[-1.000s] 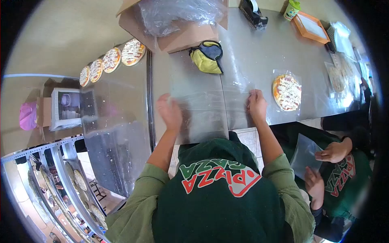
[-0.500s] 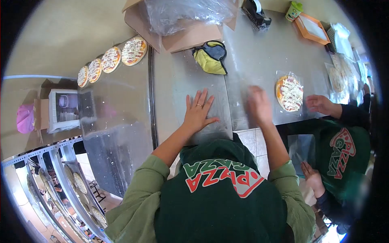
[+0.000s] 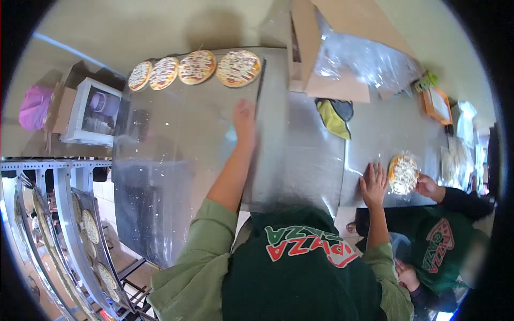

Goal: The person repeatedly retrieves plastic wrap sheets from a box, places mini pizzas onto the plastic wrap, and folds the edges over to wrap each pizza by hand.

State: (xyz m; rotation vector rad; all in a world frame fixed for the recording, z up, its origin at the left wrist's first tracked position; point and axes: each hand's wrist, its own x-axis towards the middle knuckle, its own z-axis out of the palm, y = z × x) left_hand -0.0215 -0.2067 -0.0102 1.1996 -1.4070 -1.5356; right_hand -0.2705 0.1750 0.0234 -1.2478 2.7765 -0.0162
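My left hand is over the left part of the steel table, just below the rightmost unwrapped pizza and apart from it. Motion blur smears its fingers. More topped pizzas, including one beside it, line the table's back edge to the left. My right hand lies on the table with fingers spread, apparently holding nothing. Just right of it is a pizza in clear plastic, with a co-worker's hand at its right edge.
A cardboard box of clear plastic stands at the back. In front of it lies a yellow and grey cloth item. An orange tray sits back right. At lower left, a metal rack holds more pizzas.
The view has turned left. My left hand has moved left and forward toward the row of pizzas. My right hand, blurred before, now rests flat. The co-worker's hand has reached the wrapped pizza.
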